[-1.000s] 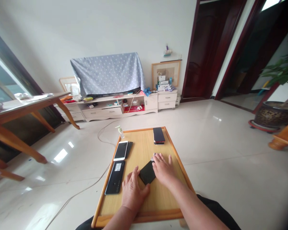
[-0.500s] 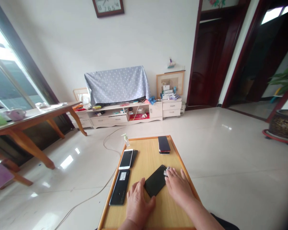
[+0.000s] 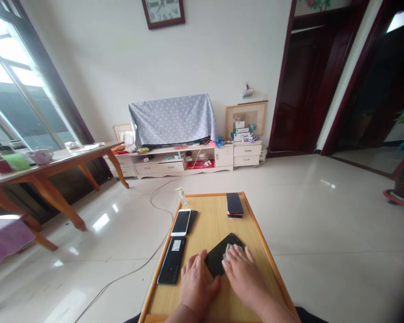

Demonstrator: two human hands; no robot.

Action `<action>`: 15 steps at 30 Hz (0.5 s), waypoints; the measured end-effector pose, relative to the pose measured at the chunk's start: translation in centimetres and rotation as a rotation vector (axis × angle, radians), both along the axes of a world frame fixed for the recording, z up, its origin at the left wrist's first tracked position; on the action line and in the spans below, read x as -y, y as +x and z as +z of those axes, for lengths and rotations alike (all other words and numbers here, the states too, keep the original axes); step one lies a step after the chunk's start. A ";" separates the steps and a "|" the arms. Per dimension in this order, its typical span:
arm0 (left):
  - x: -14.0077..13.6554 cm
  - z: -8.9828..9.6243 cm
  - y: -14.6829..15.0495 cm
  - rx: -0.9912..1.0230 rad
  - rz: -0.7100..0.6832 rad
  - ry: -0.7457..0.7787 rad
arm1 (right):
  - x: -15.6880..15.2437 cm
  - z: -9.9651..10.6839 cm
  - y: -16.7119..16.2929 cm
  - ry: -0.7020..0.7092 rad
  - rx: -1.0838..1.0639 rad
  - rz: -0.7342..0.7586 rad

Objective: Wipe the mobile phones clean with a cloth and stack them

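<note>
A black phone [image 3: 218,255] lies flat and slanted on the small wooden table [image 3: 210,224]. My left hand [image 3: 197,278] rests at its left and lower edge, thumb and fingers spread around the near corner, steadying it. Under the fingertips of my right hand [image 3: 244,271] is a crumpled whitish cloth or tissue [image 3: 227,251], pressed onto the phone's surface. My right palm covers the phone's lower right part.
Along the table's left edge lie a dark phone with a white label [image 3: 172,260] and a white-framed phone [image 3: 181,222] overlapping a black one. A small pump bottle [image 3: 182,196] stands at the far left corner. Stacked phones [image 3: 234,204] sit far right.
My right hand has slid left with the cloth, from the phone's right edge onto its surface. My left hand keeps its place by the phone. The camera view has turned slightly left.
</note>
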State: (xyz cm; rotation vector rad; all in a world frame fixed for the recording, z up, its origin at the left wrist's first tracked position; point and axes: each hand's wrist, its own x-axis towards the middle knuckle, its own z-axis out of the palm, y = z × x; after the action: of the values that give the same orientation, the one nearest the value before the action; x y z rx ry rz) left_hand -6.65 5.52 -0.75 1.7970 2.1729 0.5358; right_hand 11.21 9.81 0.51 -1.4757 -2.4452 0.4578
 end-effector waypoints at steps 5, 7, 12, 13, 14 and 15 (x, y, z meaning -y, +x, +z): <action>-0.2 -0.2 0.0 0.003 -0.026 0.001 | 0.8 0.1 -1.0 -0.026 -0.089 0.218; -0.4 -0.2 0.2 -0.013 -0.019 0.006 | -0.8 0.0 -0.2 -0.037 -0.035 0.074; -0.6 -0.5 0.1 -0.029 -0.022 0.010 | -2.4 -0.5 0.3 -0.025 0.026 -0.086; -0.6 -0.6 0.0 -0.021 -0.026 0.010 | -1.9 -0.6 -0.2 -0.023 0.001 -0.013; -0.6 -0.7 0.0 -0.013 -0.032 0.013 | -1.2 -0.6 -0.8 -0.019 -0.030 0.073; -0.6 -0.8 -0.1 -0.004 -0.039 0.018 | -0.6 -0.6 -1.4 -0.010 -0.059 0.154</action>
State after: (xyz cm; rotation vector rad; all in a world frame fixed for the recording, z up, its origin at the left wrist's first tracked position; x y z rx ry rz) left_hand -6.73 6.13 -1.59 1.8473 2.1376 0.5445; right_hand 9.77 10.42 -0.10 -1.2643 -2.5235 0.5373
